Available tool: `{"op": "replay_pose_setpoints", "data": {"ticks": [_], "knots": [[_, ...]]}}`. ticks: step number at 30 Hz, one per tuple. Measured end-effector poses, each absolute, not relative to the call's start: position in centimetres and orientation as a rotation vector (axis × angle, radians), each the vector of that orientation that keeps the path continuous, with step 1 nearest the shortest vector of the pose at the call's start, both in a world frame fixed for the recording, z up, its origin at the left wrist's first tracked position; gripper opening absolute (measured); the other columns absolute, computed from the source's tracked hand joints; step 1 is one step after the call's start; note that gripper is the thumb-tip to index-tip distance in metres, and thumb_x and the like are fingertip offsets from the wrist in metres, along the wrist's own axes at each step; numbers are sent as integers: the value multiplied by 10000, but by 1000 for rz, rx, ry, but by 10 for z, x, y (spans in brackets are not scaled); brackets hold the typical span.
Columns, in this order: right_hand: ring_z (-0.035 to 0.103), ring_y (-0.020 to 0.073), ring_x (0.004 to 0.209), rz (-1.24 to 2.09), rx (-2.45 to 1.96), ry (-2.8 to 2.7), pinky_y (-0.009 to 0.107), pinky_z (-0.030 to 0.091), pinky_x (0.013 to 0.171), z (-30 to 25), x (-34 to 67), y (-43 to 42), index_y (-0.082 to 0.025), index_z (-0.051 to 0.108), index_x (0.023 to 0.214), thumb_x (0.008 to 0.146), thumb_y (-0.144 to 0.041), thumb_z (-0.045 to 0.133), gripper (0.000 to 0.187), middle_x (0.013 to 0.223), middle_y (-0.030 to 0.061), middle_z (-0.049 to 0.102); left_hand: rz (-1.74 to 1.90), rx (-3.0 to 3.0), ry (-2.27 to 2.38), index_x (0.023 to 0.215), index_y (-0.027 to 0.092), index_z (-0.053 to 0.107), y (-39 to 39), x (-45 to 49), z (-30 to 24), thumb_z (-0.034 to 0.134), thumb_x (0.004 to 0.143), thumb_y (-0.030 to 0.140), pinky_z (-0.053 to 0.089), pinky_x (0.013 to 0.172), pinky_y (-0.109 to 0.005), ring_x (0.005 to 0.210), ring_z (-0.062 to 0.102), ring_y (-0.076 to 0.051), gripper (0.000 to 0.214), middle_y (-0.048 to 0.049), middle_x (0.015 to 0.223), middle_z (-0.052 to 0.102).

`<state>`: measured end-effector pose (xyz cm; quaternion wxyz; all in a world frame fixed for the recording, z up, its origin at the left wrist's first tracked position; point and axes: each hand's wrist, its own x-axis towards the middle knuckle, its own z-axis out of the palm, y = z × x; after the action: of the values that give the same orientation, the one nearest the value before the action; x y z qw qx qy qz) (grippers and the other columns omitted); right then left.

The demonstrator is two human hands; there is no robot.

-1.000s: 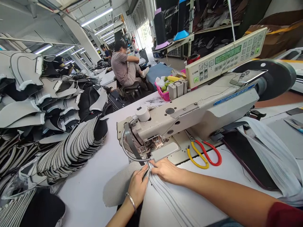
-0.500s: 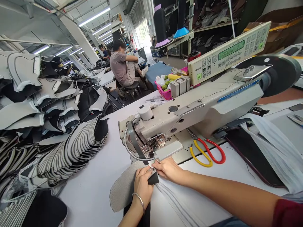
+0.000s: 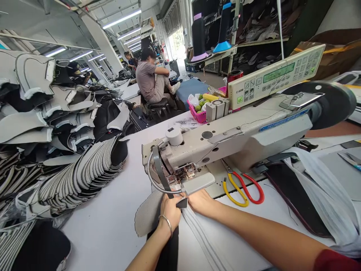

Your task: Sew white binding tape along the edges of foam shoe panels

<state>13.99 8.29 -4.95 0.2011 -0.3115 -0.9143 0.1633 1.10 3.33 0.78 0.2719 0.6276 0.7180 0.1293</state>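
Note:
My left hand [image 3: 170,211], a bracelet at its wrist, is closed on a grey mesh fabric piece [image 3: 147,215] with a black side, just in front of the sewing machine's [image 3: 194,148] needle area. A black folded edge [image 3: 182,203] sticks out beside its fingers. My right hand [image 3: 200,202] is closed at the end of a long pale zipper tape [image 3: 199,229], close under the machine's light-grey cover [image 3: 199,183]. Its fingertips are partly hidden. From there the tape trails over the white table towards me.
Scissors with yellow and red handles [image 3: 244,188] lie beside the machine bed. Left of it stands a row of stacked fabric pieces [image 3: 84,171]. White strips [image 3: 318,188] hang at the right. Behind are a pink basket [image 3: 199,114] of fruit and a seated person [image 3: 152,77].
Both hands have moved forward, closer to the needle area, with the mesh piece and zipper tape. The mesh piece has slid partly under the machine head. The camera has tilted slightly.

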Motion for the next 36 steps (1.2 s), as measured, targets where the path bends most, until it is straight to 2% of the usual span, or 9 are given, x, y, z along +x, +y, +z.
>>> {"op": "replay_pose_setpoints", "data": {"ticks": [4,9,17,24,29,32,34,36], "knots": [[476,215,804,402,-859,-2523,330,349,731,-52,141,88,-155,611,798,817,-212,388,231,823,89,579,293,1658,1953,891,198,682,39,12,8,441,680,54,366,931,-325,1077,464,-232,351,-71,1075,570],[469,214,820,418,-864,-2487,335,365,751,-47,140,87,-143,595,869,840,-240,348,267,868,102,571,301,1609,1983,906,184,674,40,8,3,462,696,71,399,898,-315,1048,496,-223,319,-76,1068,573],[484,201,861,521,-891,-2469,323,366,798,-50,141,89,-146,587,880,770,-178,408,213,983,100,558,451,1761,1959,820,165,693,43,11,-4,450,599,-1,399,903,-367,965,528,-236,368,-73,962,621],[517,208,773,633,-951,-2599,323,370,741,-51,143,89,-148,590,738,729,-180,438,156,805,86,598,500,1843,1952,849,177,695,39,11,-14,456,610,34,404,891,-386,983,515,-253,367,-81,967,629],[509,221,870,704,-1041,-2541,315,366,760,-27,154,90,-138,570,899,755,-212,444,205,962,108,575,488,1829,1913,845,181,684,42,12,-7,456,592,59,403,871,-358,954,528,-231,362,-67,947,638],[516,229,872,854,-1117,-2589,326,375,753,-12,159,77,-137,549,919,829,-309,408,240,942,107,573,501,1631,1918,819,152,666,38,15,2,462,601,96,435,777,-310,851,554,-211,304,-61,867,648],[509,259,892,874,-1218,-2663,360,371,763,-8,158,64,-126,540,923,807,-358,475,267,948,124,562,540,1508,1964,853,138,645,32,16,5,434,593,74,438,740,-282,805,557,-193,340,-61,849,644],[495,275,933,834,-1330,-2684,382,351,794,-8,157,57,-119,534,927,782,-256,515,200,978,139,546,635,1543,1985,927,146,616,21,14,3,395,577,30,428,770,-269,833,549,-178,430,-56,885,631]]}}
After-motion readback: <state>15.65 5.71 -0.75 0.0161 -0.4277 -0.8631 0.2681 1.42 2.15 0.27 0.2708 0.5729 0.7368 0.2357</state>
